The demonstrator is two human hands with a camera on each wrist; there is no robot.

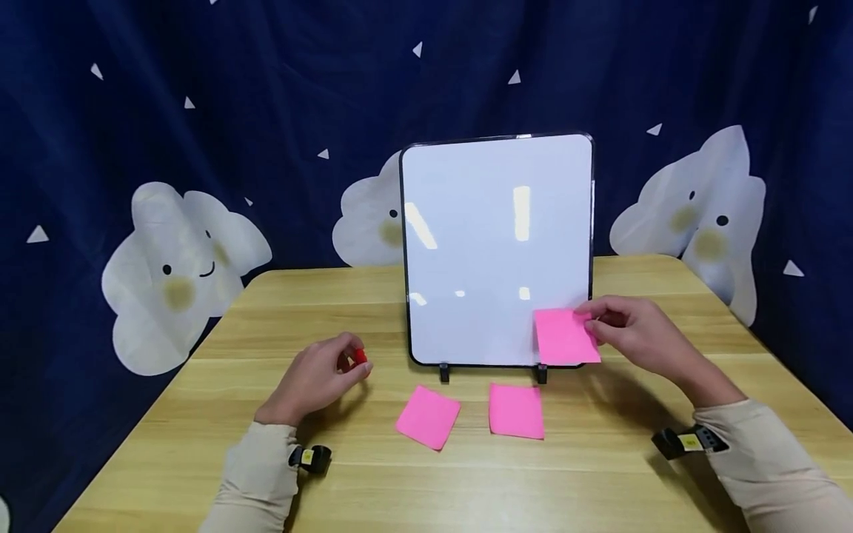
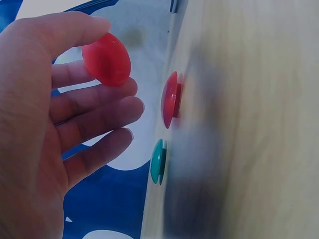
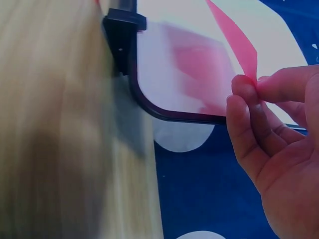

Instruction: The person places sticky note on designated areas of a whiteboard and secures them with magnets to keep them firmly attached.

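Note:
My right hand [image 1: 640,333] pinches a pink paper square [image 1: 563,337] by its right edge, in front of the lower right corner of the whiteboard [image 1: 466,259]. In the right wrist view the paper stands edge-on, apart from the board, which mirrors it. My left hand [image 1: 316,377] holds a round red magnet [image 2: 107,59] between thumb and fingers, above the table left of the board. Below that hand, a second red magnet [image 2: 171,99] and a green magnet [image 2: 158,162] lie on the tabletop; the hand hides both in the head view.
Two more pink paper squares, one tilted [image 1: 429,417] and one nearly straight [image 1: 516,411], lie on the wooden table [image 1: 426,488] before the board. Black feet [image 1: 444,372] hold the board upright. Behind hangs a dark blue curtain [image 1: 293,89] with clouds.

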